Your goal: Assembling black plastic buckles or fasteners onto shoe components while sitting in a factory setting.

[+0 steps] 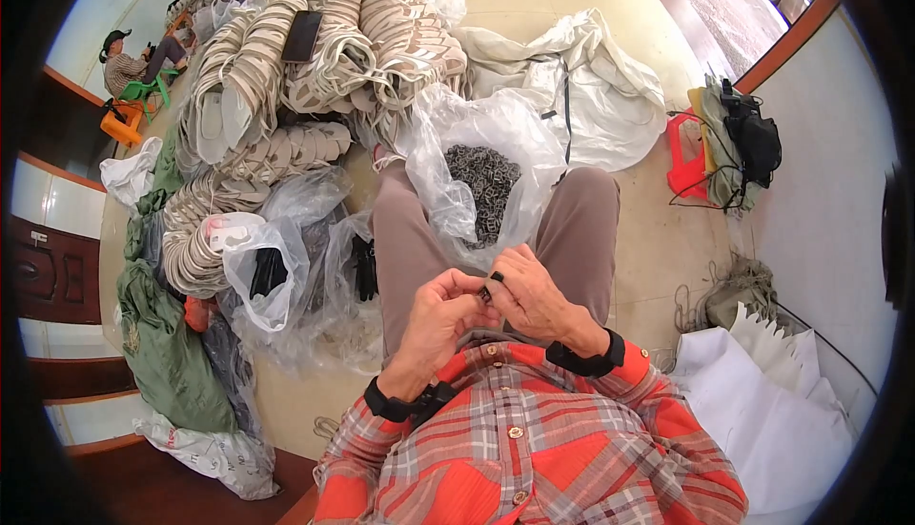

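My left hand [443, 315] and my right hand [534, 298] meet in front of my chest, their fingers pinched together. Between the fingertips is a small dark piece [492, 283]; the fingers hide most of it, so its exact kind does not show. Just beyond, between my knees, a clear plastic bag [434, 158] lies open. Inside it is a heap of small dark metal buckles [483, 191]. To the left, a smaller clear bag [276, 311] holds black strips [268, 272].
Bundled stacks of beige shoe parts [410, 39] fill the floor ahead and left, with a phone [301, 36] on top. A white sack [610, 96] lies behind the buckle bag. At right stands a red stool [684, 158]. A seated person [133, 63] is far left.
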